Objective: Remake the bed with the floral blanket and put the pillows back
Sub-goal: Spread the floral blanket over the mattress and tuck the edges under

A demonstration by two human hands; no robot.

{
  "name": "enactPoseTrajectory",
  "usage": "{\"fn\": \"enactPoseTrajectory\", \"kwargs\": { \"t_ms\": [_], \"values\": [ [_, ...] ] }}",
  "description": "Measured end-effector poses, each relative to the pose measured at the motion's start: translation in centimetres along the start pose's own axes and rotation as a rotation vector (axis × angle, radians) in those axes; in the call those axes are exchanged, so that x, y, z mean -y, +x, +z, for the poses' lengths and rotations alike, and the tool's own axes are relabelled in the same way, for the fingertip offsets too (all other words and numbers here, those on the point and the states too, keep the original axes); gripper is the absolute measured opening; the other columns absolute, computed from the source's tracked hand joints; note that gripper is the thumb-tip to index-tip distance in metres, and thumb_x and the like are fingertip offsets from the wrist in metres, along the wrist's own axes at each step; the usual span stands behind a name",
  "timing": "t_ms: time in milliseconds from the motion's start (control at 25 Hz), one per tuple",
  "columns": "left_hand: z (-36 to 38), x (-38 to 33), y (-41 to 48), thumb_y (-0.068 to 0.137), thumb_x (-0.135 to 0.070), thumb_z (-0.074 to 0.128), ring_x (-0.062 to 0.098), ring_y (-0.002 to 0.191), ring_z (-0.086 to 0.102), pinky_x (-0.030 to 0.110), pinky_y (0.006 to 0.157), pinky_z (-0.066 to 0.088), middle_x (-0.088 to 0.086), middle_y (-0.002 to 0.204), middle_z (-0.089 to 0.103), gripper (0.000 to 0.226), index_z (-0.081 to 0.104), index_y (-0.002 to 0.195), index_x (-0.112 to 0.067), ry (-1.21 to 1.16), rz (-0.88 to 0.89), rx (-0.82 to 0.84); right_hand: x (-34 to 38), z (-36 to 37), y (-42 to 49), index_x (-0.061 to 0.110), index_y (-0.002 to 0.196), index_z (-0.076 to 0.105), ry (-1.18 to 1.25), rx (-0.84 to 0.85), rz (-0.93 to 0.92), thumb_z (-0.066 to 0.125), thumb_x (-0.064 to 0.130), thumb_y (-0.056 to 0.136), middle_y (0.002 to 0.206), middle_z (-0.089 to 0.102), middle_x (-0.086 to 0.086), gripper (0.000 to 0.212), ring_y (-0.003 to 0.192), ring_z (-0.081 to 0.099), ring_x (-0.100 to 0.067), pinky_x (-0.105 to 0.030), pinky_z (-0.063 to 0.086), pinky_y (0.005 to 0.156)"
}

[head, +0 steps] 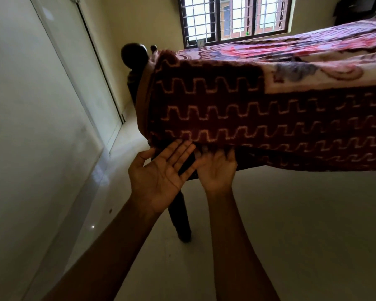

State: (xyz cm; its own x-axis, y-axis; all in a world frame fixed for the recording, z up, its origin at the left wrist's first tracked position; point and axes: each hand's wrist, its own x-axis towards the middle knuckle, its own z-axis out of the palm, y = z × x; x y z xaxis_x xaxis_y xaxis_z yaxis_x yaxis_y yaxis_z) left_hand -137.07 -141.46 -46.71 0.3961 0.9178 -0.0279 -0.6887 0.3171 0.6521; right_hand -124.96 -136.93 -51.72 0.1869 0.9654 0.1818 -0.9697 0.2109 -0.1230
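Left hand [159,181] is open, palm up, fingers [178,153] spread just under the blanket [248,109] hem at the bed corner. Right hand [217,170]: fingers curled up into hem, prob. tucking. Blanket's already spread over the bed; best to push hem in evenly w/ both hands, no bunching.

From where I stood, nothing in the room carried writing I could read. The floral blanket [269,118] showed only woven zigzag lines and flowers, and a small object on the windowsill [200,42] was too tiny to make out.
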Motion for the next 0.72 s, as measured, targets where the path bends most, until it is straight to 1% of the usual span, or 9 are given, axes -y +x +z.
{"fn": "enactPoseTrajectory", "kwargs": {
  "t_ms": [80, 120, 160, 200, 240, 320, 400, 560, 720],
  "values": [
    [-0.2, 0.2, 0.2, 0.072, -0.034, 0.048, 0.029, 0.123, 0.052, 0.049, 0.09, 0.047, 0.017, 0.13, 0.056, 0.067, 0.048, 0.131, -0.003, -0.005, 0.017, 0.003, -0.1, 0.7, 1.0, 0.015, 0.116, 0.053, 0.016, -0.034, -0.002, 0.026, 0.044, 0.098, 0.109, 0.06, -0.008, 0.044, 0.097, 0.059, -0.022, -0.036, 0.038, 0.1],
    [-0.4, 0.4, 0.0, 0.067, -0.033, 0.059, 0.029, 0.122, 0.053, 0.049, 0.09, 0.048, 0.017, 0.13, 0.056, 0.072, 0.048, 0.131, -0.003, -0.033, 0.018, 0.015, -0.1, 0.4, 0.7, 0.014, 0.118, 0.053, -0.007, -0.07, -0.003, 0.028, 0.042, 0.097, 0.113, 0.059, -0.009, 0.043, 0.102, 0.057, -0.023, -0.038, 0.037, 0.102],
    [-0.8, 0.9, -0.2, 0.059, -0.03, 0.07, 0.029, 0.121, 0.054, 0.049, 0.09, 0.049, 0.017, 0.13, 0.057, 0.079, 0.049, 0.131, -0.003, -0.059, 0.015, 0.019, 0.0, -0.5, -0.1, 0.014, 0.12, 0.053, -0.044, -0.117, -0.006, 0.031, 0.04, 0.097, 0.115, 0.059, -0.008, 0.041, 0.105, 0.056, -0.023, -0.038, 0.039, 0.1],
    [-1.1, 1.6, -0.5, 0.056, -0.027, 0.074, 0.029, 0.121, 0.054, 0.049, 0.091, 0.05, 0.015, 0.13, 0.057, 0.082, 0.05, 0.13, -0.005, -0.068, 0.008, 0.015, 0.2, -1.9, -1.3, 0.013, 0.123, 0.053, -0.073, -0.171, -0.017, 0.033, 0.036, 0.098, 0.119, 0.06, -0.007, 0.04, 0.109, 0.057, -0.022, -0.037, 0.044, 0.095],
    [-1.4, 2.4, -0.5, 0.062, -0.027, 0.07, 0.029, 0.121, 0.055, 0.047, 0.093, 0.05, 0.012, 0.13, 0.058, 0.074, 0.05, 0.13, -0.008, -0.052, 0.004, -0.013, 0.7, -3.4, -2.7, 0.014, 0.125, 0.054, -0.093, -0.242, -0.04, 0.035, 0.033, 0.098, 0.123, 0.06, -0.006, 0.038, 0.113, 0.056, -0.021, -0.036, 0.046, 0.09],
    [-1.4, 4.4, -0.2, 0.086, -0.025, 0.044, 0.025, 0.119, 0.055, 0.044, 0.095, 0.046, 0.007, 0.127, 0.061, 0.046, 0.052, 0.129, -0.013, 0.014, 0.011, -0.102, 2.7, -6.1, -5.0, 0.016, 0.129, 0.054, -0.107, -0.377, -0.114, 0.038, 0.031, 0.098, 0.127, 0.059, -0.004, 0.037, 0.117, 0.055, -0.02, -0.033, 0.047, 0.085],
    [-1.0, 6.3, 0.1, 0.097, -0.024, 0.031, 0.022, 0.117, 0.056, 0.041, 0.096, 0.044, 0.004, 0.125, 0.063, 0.04, 0.055, 0.126, -0.015, 0.093, -0.02, -0.149, 5.2, -7.5, -6.0, 0.016, 0.132, 0.052, -0.116, -0.466, -0.182, 0.043, 0.032, 0.097, 0.128, 0.058, -0.006, 0.039, 0.117, 0.055, -0.02, -0.033, 0.047, 0.084],
    [0.4, 11.1, 0.7, 0.098, -0.029, 0.032, 0.02, 0.116, 0.056, 0.038, 0.094, 0.045, 0.004, 0.124, 0.062, 0.038, 0.055, 0.125, -0.015, 0.181, -0.236, -0.155, 11.5, -8.3, -4.8, 0.014, 0.135, 0.044, -0.098, -0.595, -0.334, 0.053, 0.042, 0.091, 0.125, 0.055, -0.011, 0.053, 0.111, 0.056, -0.023, -0.034, 0.048, 0.085],
    [1.7, 14.6, 1.4, 0.099, -0.027, 0.036, 0.018, 0.11, 0.057, 0.033, 0.085, 0.047, 0.002, 0.119, 0.062, 0.033, 0.055, 0.124, -0.016, 0.221, -0.307, -0.163, 15.1, -7.3, -3.7, 0.012, 0.132, 0.045, -0.099, -0.691, -0.376, 0.049, 0.044, 0.094, 0.114, 0.055, -0.008, 0.05, 0.103, 0.055, -0.023, -0.035, 0.044, 0.088]
  ]
}}
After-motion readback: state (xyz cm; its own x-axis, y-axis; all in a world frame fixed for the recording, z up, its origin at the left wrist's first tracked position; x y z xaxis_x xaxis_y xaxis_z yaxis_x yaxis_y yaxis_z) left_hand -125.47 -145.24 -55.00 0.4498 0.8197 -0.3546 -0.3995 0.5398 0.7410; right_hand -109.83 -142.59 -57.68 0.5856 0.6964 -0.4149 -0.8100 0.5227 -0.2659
